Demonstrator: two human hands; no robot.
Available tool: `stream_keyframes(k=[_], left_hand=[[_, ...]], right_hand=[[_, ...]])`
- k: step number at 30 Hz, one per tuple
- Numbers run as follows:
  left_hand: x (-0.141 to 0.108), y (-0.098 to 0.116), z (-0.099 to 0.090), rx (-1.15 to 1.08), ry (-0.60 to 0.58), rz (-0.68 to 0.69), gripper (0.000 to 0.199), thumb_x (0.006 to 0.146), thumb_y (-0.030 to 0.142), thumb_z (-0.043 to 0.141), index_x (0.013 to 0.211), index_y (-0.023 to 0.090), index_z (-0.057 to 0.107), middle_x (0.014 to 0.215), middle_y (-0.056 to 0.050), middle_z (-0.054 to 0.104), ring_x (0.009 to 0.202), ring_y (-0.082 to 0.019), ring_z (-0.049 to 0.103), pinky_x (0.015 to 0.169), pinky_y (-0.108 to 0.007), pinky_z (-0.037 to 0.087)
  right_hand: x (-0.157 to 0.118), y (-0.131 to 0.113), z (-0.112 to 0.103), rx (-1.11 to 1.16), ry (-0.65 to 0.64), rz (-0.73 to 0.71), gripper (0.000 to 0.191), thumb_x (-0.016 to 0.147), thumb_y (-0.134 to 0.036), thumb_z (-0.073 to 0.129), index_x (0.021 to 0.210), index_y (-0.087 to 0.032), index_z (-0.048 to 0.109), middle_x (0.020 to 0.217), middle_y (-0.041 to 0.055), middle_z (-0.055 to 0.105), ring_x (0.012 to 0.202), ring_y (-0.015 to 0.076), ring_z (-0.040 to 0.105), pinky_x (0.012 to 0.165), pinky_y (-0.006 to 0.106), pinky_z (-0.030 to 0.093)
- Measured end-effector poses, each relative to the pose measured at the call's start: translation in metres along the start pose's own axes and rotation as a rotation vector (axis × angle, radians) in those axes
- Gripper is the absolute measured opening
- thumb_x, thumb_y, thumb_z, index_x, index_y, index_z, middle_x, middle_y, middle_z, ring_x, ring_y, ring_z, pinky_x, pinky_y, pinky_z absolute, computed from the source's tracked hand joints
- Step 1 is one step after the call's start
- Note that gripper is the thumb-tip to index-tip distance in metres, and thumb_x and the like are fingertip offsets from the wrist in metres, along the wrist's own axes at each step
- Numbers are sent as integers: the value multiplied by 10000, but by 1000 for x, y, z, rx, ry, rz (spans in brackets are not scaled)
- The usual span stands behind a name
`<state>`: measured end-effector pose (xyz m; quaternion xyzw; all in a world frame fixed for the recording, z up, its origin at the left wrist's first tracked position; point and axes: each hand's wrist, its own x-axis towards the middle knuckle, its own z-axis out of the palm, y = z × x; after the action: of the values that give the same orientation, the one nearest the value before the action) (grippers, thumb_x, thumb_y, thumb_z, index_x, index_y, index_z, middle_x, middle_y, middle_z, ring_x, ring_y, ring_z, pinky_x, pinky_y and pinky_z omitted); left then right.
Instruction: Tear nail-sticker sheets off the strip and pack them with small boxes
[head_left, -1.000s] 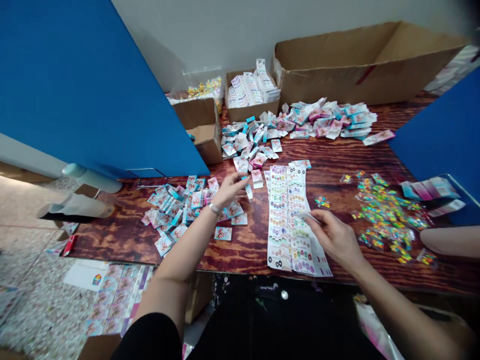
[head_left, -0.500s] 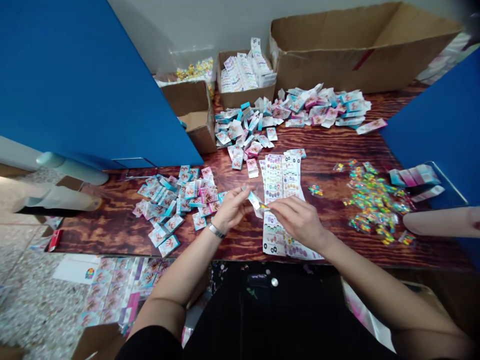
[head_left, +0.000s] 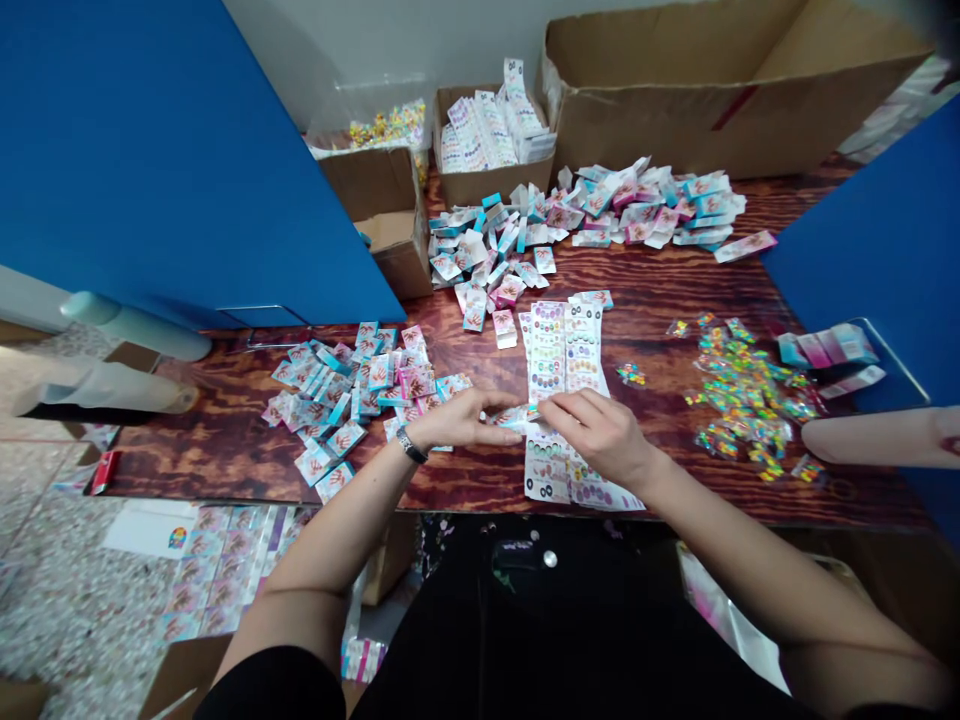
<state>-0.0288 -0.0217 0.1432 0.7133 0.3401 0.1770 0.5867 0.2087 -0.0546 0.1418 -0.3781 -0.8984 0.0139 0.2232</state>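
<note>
A small white and blue box lies between my hands, just left of the printed sticker sheets. My left hand is around it, thumb on the near side and fingers on the far side. At the box's right end my right hand pinches something small and colourful, mostly hidden by the fingers, above the sheets. A pile of closed boxes sits left of my left hand. Small clear packets with colourful pieces are heaped on the right, and a single packet lies nearer the sheets.
Open-flapped small boxes are piled along the back. Behind them stand a carton of sheets, a large carton and a smaller carton. Blue panels flank the wooden table. A bottle lies at left.
My left hand has turned palm down and lowered, and the small box now lies flatter. My right hand stays close to the box's right end. The view has shifted slightly.
</note>
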Motion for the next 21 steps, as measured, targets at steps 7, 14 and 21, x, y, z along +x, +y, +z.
stream_keyframes(k=[7, 14, 21], left_hand=[[0, 5, 20, 544, 298, 104, 455, 807, 436, 679, 1170, 170, 614, 969, -91, 669, 859, -221, 608, 790, -338, 471], [-3, -9, 39, 626, 401, 112, 452, 820, 469, 662, 1120, 141, 582, 948, -86, 644, 852, -218, 615, 763, -345, 504], [-5, -11, 45, 611, 466, 161, 370, 847, 321, 624, 1170, 159, 545, 1014, -92, 638, 927, -222, 624, 809, -363, 522]], right_hand=[[-4, -1, -1, -15, 64, -60, 310, 953, -114, 422, 1145, -189, 654, 1097, 105, 684, 977, 211, 629, 864, 349, 545], [-3, -3, 2, -44, 180, -209, 240, 896, -69, 525, 1085, -100, 671, 1026, 161, 687, 984, 246, 643, 857, 382, 578], [-8, -11, 6, 60, 162, -255, 349, 912, -60, 472, 1233, -141, 586, 1112, 114, 674, 1070, 199, 634, 1046, 442, 494]])
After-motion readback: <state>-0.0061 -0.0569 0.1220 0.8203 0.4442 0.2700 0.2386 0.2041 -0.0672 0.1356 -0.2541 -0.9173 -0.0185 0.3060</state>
